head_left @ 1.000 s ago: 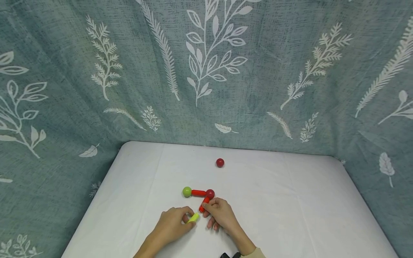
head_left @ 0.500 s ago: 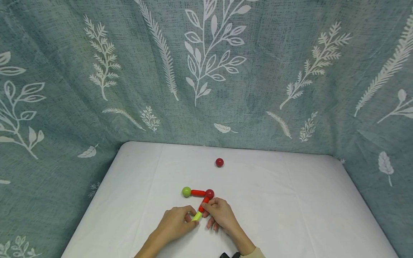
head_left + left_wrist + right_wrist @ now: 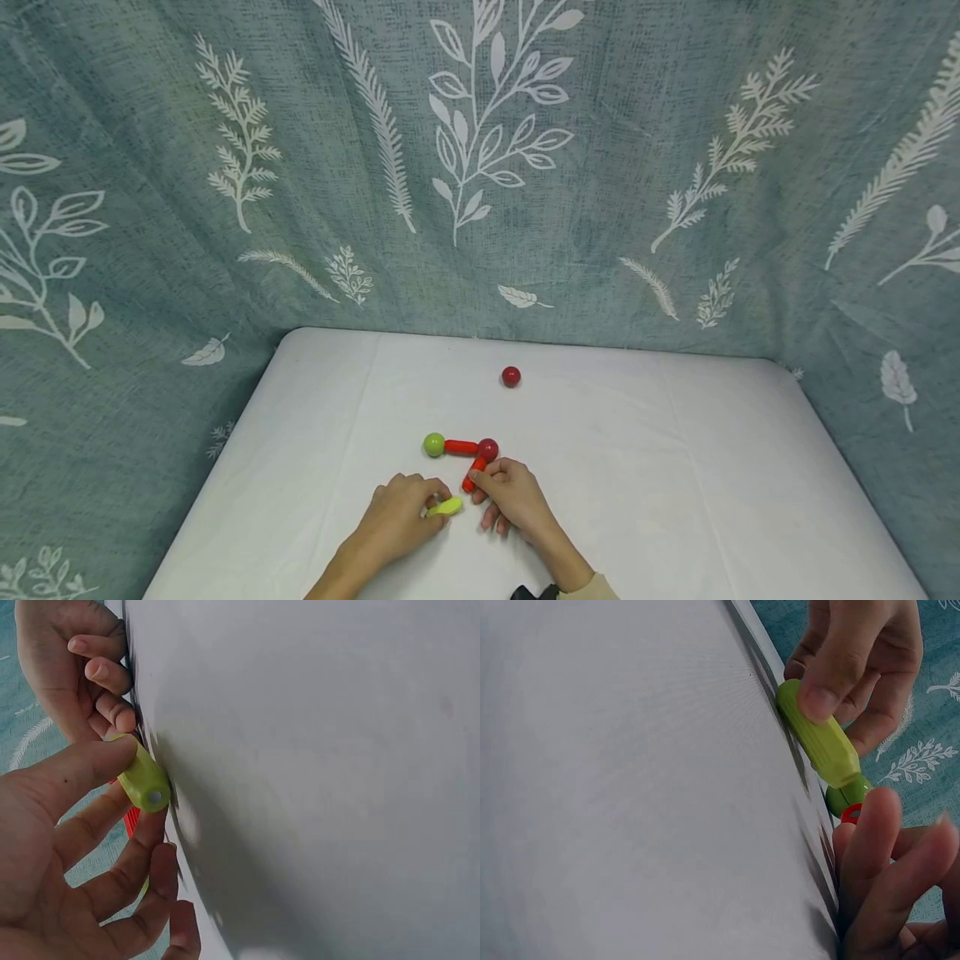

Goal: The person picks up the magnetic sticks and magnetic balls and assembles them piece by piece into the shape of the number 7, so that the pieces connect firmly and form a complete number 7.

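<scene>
Left hand pinching, right hand likewise

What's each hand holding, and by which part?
The left hand pinches the lime stick by its sides; the right hand, the lower red stick just short of its free end.

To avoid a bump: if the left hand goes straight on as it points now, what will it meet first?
Probably the near end of the red stick, or the right hand that pinches it; depth leaves the order unclear.
</scene>
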`<state>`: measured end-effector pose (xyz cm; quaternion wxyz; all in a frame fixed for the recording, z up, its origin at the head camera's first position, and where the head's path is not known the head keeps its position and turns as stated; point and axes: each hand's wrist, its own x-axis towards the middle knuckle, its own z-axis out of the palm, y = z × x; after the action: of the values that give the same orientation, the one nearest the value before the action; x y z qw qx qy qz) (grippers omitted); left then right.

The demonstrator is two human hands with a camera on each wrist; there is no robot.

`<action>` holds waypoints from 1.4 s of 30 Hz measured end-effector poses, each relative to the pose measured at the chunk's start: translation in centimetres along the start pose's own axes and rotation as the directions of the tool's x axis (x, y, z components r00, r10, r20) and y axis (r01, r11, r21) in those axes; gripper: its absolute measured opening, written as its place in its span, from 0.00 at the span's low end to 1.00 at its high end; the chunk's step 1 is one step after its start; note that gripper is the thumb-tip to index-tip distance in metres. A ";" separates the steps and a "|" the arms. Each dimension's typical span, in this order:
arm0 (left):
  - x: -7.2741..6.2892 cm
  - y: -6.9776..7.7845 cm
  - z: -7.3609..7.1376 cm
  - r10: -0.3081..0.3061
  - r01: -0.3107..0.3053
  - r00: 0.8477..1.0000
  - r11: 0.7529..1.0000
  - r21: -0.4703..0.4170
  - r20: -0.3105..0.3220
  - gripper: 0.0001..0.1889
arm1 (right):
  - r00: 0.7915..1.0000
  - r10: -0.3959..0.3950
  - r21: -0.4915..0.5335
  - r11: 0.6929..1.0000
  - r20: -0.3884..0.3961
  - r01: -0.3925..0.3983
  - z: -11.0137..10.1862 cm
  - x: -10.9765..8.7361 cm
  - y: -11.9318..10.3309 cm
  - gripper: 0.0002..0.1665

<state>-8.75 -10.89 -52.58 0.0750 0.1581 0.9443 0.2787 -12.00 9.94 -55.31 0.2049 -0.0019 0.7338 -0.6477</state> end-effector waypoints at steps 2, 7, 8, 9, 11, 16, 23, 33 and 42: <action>-0.1 -0.1 -0.2 0.005 -0.005 1.000 1.000 0.015 0.003 0.10 | 1.000 0.005 -0.003 1.000 -0.001 -0.005 0.0 0.0 0.0 0.22; -0.3 -0.2 -0.3 0.032 -0.032 0.999 0.999 0.021 0.018 0.11 | 1.000 0.014 0.000 1.000 -0.002 -0.014 0.0 0.1 -0.1 0.22; -0.3 -0.2 -0.4 0.038 -0.038 0.999 0.999 0.019 0.019 0.11 | 1.000 0.014 0.002 1.000 -0.003 -0.014 0.0 0.1 -0.1 0.22; -0.4 -0.2 -0.4 0.044 -0.044 0.999 0.999 0.017 0.019 0.11 | 1.000 0.012 0.005 1.000 -0.003 -0.012 0.0 0.1 -0.1 0.22; -0.4 -0.2 -0.4 0.055 -0.055 0.998 0.998 0.010 0.013 0.11 | 1.000 0.006 0.003 1.000 -0.006 -0.006 0.0 0.1 0.0 0.22; -0.4 -0.3 -0.4 0.080 -0.080 0.997 0.997 0.004 -0.014 0.19 | 1.000 -0.001 0.001 1.000 -0.010 0.001 0.0 0.2 0.3 0.21; -0.5 -0.6 -0.5 0.040 -0.040 0.999 0.998 -0.049 -0.014 0.15 | 1.000 0.008 0.014 1.000 0.000 -0.008 0.0 0.1 0.2 0.22; -0.8 -0.4 -0.6 -0.169 0.176 0.984 0.961 -0.214 0.050 0.31 | 1.000 0.004 0.008 1.000 0.003 -0.004 -0.1 0.1 0.2 0.21; -0.6 -0.4 -0.8 -0.152 0.165 0.986 0.960 -0.226 0.075 0.17 | 1.000 0.004 0.002 1.000 -0.001 -0.004 0.0 0.1 0.0 0.21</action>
<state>-8.48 -11.81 -52.13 0.1418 0.0798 0.9125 0.3753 -12.06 9.93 -55.37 0.2061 0.0001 0.7332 -0.6480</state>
